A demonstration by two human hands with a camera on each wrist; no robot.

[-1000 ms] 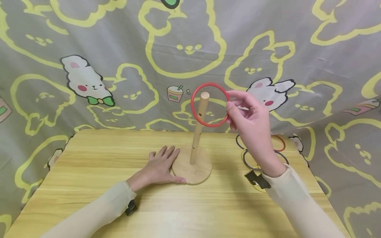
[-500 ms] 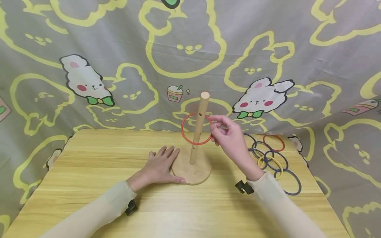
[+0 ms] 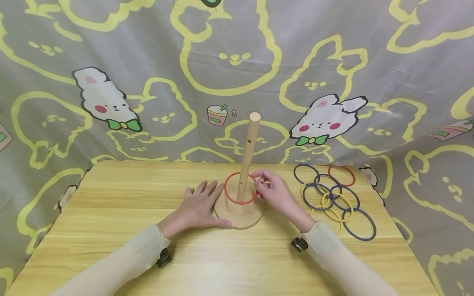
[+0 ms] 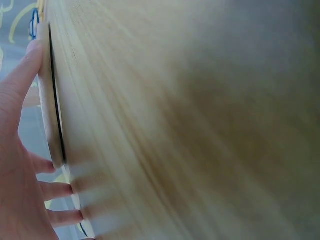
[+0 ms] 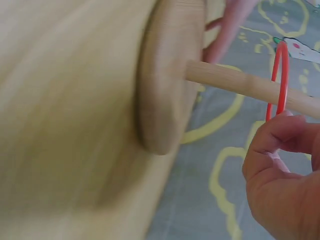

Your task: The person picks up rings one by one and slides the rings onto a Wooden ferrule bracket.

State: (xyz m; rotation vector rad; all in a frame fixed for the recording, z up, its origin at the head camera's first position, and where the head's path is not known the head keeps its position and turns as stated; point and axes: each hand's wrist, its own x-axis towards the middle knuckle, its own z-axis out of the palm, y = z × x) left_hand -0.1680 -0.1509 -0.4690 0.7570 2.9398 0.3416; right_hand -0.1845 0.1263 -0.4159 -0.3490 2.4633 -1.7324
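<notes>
A wooden peg stand has an upright post [image 3: 249, 144] with small holes, set in a round base [image 3: 242, 220]. My right hand [image 3: 275, 193] pinches the right side of a red ring [image 3: 240, 203] between thumb and fingertips. The post passes through this red ring [image 5: 283, 75], which hangs above the base [image 5: 170, 100] in the right wrist view. My left hand [image 3: 198, 207] lies with spread, straight fingers against the left side of the base, its thumb along the front edge. In the left wrist view the left thumb [image 4: 31, 62] touches the rim of the base [image 4: 52, 115].
Right of the stand, several rings lie overlapping on the wooden table [image 3: 129, 193]: blue rings [image 3: 364, 239], yellow rings [image 3: 352, 213] and another red ring [image 3: 353, 176]. A patterned grey curtain [image 3: 155, 53] hangs behind the table and at its sides.
My right hand has brought the red ring left, over the top of the post, and down along it to the lower part. The left hand has stayed at the base.
</notes>
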